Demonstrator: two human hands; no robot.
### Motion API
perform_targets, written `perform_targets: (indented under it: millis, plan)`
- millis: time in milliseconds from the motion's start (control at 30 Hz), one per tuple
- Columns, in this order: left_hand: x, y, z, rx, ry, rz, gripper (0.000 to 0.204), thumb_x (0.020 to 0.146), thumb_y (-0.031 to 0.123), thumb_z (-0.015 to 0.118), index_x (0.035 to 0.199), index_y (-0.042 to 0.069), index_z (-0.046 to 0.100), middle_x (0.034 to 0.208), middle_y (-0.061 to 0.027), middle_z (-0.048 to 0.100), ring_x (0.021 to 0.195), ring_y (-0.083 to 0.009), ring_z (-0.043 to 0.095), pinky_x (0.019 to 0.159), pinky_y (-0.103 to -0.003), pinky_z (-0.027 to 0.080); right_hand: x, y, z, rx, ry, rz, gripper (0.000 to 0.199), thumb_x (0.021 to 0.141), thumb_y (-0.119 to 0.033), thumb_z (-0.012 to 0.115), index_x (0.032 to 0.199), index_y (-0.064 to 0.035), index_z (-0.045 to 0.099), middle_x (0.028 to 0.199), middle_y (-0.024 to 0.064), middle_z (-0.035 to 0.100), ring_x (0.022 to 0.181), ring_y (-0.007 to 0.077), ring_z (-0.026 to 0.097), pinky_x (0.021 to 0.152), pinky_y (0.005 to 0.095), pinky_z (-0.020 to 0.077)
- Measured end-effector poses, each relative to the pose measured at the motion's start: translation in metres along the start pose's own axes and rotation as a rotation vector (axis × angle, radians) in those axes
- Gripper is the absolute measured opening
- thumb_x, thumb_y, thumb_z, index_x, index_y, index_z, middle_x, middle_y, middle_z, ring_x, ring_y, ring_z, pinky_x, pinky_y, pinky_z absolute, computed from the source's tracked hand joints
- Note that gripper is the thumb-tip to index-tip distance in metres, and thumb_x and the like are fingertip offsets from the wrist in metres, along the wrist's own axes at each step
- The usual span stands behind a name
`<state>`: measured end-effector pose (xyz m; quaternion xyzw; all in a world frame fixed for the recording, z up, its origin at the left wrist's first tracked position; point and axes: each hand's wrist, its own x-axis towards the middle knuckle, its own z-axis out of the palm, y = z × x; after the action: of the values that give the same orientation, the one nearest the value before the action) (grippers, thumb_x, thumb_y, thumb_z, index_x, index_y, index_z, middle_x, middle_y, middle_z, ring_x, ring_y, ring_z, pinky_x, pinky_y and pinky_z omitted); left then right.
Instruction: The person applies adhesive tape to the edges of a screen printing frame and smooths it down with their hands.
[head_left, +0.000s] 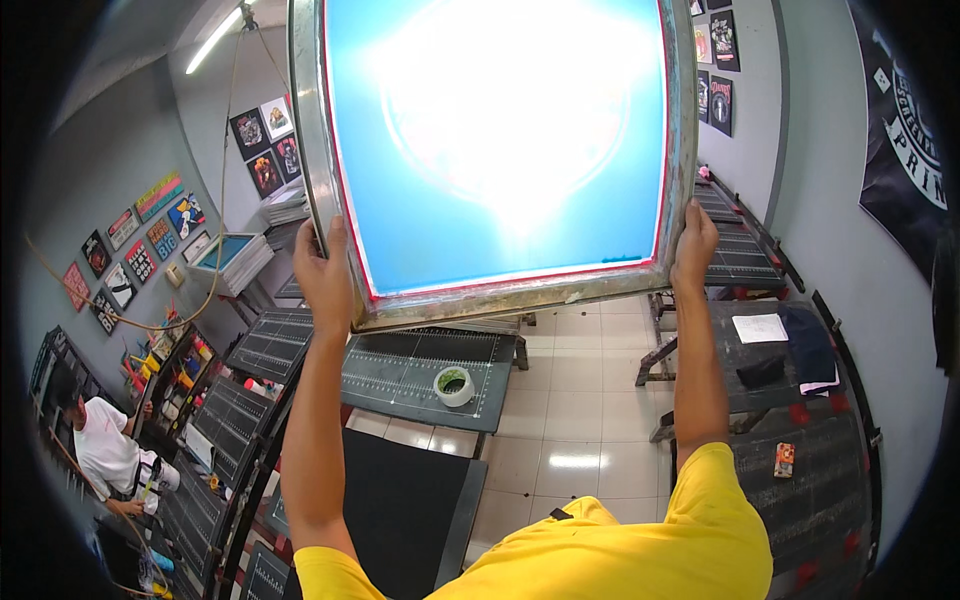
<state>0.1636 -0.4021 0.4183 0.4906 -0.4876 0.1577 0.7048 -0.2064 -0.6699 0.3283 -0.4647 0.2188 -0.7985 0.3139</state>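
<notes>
I hold a large metal-framed printing screen (330, 150) raised in front of me, its blue mesh glowing against a bright light. My left hand (325, 275) grips the frame's lower left corner. My right hand (694, 245) grips the lower right corner. Both arms in yellow sleeves reach up from the lower edge. The screen hides most of the room's far end.
Below stand dark gridded print pallets (410, 372), one bearing a roll of tape (454, 385). A table (800, 470) at right carries paper, dark cloth and a small box. A person in white (105, 450) sits at lower left. Stacked screens (235, 258) rest by the left wall.
</notes>
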Motion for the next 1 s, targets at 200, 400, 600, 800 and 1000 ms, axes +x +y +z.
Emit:
perform_targets:
  millis: [200, 400, 600, 800, 1000]
  plan:
    - [0.037, 0.007, 0.008, -0.023, -0.041, 0.064, 0.036, 0.099, 0.026, 0.061, 0.11, -0.008, 0.06, 0.098, -0.0098, 0.064, 0.089, -0.0133, 0.057, 0.082, -0.028, 0.046, 0.02, -0.004, 0.005, 0.137, 0.026, 0.07, 0.039, 0.103, -0.023, 0.051, 0.113, 0.012, 0.064, 0.099, 0.0087, 0.067, 0.09, 0.0124, 0.057, 0.084, 0.0274, 0.0449]
    - [0.061, 0.032, 0.014, 0.087, 0.003, 0.15, 0.041, 0.098, 0.033, 0.062, 0.106, -0.007, 0.063, 0.092, -0.0079, 0.064, 0.084, -0.0121, 0.055, 0.076, -0.027, 0.044, 0.029, -0.023, 0.02, 0.158, 0.023, 0.05, 0.037, 0.103, -0.024, 0.051, 0.108, 0.0099, 0.066, 0.095, 0.0058, 0.065, 0.087, 0.0118, 0.055, 0.081, 0.0268, 0.044]
    - [0.083, 0.052, 0.015, 0.078, -0.002, 0.151, 0.043, 0.096, 0.034, 0.066, 0.104, -0.008, 0.062, 0.089, -0.0092, 0.064, 0.082, -0.0127, 0.056, 0.075, -0.028, 0.045, 0.052, -0.031, 0.027, 0.133, 0.032, 0.035, 0.036, 0.103, -0.025, 0.051, 0.099, 0.0081, 0.065, 0.086, 0.0025, 0.059, 0.081, 0.0107, 0.05, 0.076, 0.0267, 0.0411]
    - [0.095, 0.057, 0.018, 0.075, 0.007, 0.192, 0.043, 0.096, 0.034, 0.066, 0.102, -0.008, 0.063, 0.088, -0.01, 0.064, 0.081, -0.0134, 0.056, 0.073, -0.028, 0.045, 0.068, -0.04, 0.026, 0.112, -0.003, -0.014, 0.038, 0.104, -0.026, 0.049, 0.11, 0.0088, 0.065, 0.095, 0.008, 0.066, 0.083, 0.0131, 0.058, 0.079, 0.0281, 0.0464]
    - [0.098, 0.055, 0.017, 0.079, 0.024, 0.208, 0.045, 0.095, 0.036, 0.066, 0.104, -0.008, 0.064, 0.088, -0.0104, 0.065, 0.081, -0.0136, 0.056, 0.074, -0.029, 0.045, 0.065, -0.055, 0.032, 0.178, 0.006, -0.007, 0.036, 0.103, -0.024, 0.05, 0.107, 0.0083, 0.066, 0.093, 0.0049, 0.064, 0.086, 0.0113, 0.054, 0.081, 0.0262, 0.043]
